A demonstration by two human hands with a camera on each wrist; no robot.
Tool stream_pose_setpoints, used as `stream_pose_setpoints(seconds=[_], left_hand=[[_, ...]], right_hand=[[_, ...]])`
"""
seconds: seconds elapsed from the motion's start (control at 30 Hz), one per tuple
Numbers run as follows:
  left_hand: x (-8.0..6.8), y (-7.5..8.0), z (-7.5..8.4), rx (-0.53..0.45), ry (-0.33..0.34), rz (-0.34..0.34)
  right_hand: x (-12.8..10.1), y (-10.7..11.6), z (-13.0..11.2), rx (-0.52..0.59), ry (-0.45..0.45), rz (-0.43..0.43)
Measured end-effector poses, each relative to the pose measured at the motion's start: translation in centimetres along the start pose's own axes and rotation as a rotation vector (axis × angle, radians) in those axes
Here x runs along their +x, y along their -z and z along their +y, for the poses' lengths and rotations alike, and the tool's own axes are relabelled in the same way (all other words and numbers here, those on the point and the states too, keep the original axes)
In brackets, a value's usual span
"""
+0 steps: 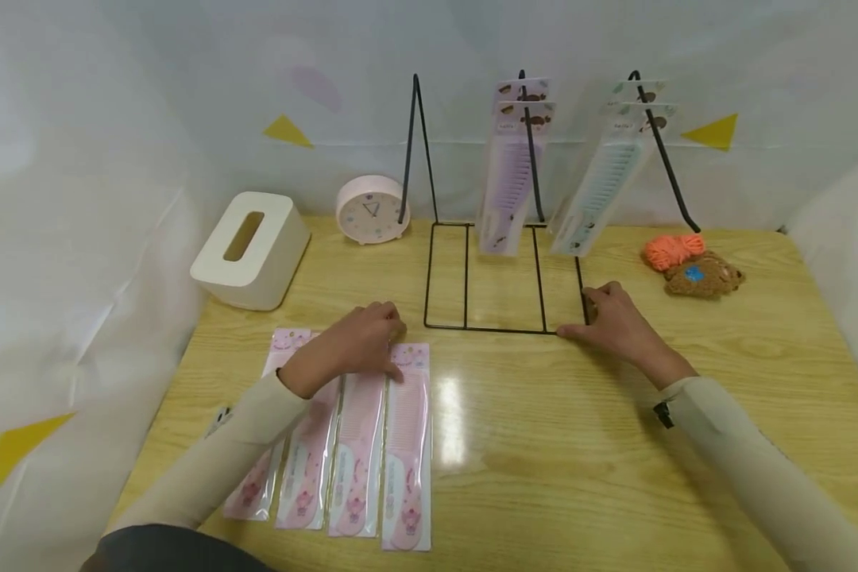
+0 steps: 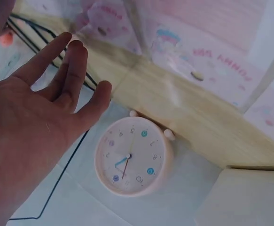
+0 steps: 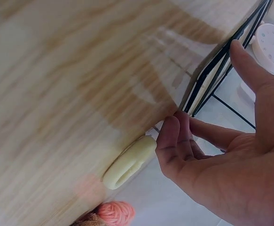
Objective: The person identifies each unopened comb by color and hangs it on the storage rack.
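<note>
I'm looking down at the wooden table [image 1: 543,445], and my left hand [image 1: 361,342] lies over the top ends of the pink combs [image 1: 357,445], four packets side by side at the near left. From the left wrist view the fingers [image 2: 66,61] are spread and fairly straight, so I read that hand as open, resting on or just above the packets rather than gripping one; whether it touches them I cannot tell for sure.

My right hand [image 1: 615,322] is at the near right corner of the wire rack [image 1: 500,274]. The right wrist view shows the thumb against the black wire and the fingertips [image 3: 172,134] bent in toward the frame's base, which looks to me like steadying the rack so it stays put.

On the rack's hooks, purple combs [image 1: 511,171] hang in the middle and blue combs [image 1: 608,179] on the right; the left hook is bare, right above the pink ones' side.

Further back, a pink clock [image 1: 372,210] and a tissue box [image 1: 252,248]; orange yarn [image 1: 672,250] and a brown knitted toy [image 1: 702,276] sit at right.
</note>
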State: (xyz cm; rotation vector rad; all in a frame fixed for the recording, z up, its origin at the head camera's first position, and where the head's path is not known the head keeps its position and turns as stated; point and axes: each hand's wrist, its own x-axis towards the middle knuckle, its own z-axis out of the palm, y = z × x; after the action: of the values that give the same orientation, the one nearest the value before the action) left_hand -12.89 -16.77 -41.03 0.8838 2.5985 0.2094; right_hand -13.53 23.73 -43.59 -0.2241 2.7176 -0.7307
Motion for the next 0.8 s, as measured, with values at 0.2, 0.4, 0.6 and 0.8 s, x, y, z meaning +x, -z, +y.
stream_pose_setpoints(seconds=[0.2, 0.4, 0.6, 0.8], left_hand=[[-0.1, -0.7, 0.2, 0.006, -0.012, 0.006], [0.2, -0.6, 0.4, -0.007, 0.022, 0.005], [0.6, -0.5, 0.4, -0.049, 0.027, -0.013], [1.2, -0.5, 0.2, -0.112, 0.022, -0.035]], right_hand=[[0.1, -0.1, 0.1, 0.002, -0.001, 0.004], [0.1, -0.3, 0.2, 0.021, -0.015, 0.011], [0.0, -0.2, 0.3, 0.028, -0.019, 0.017], [0.2, -0.3, 0.4, 0.023, -0.024, 0.016]])
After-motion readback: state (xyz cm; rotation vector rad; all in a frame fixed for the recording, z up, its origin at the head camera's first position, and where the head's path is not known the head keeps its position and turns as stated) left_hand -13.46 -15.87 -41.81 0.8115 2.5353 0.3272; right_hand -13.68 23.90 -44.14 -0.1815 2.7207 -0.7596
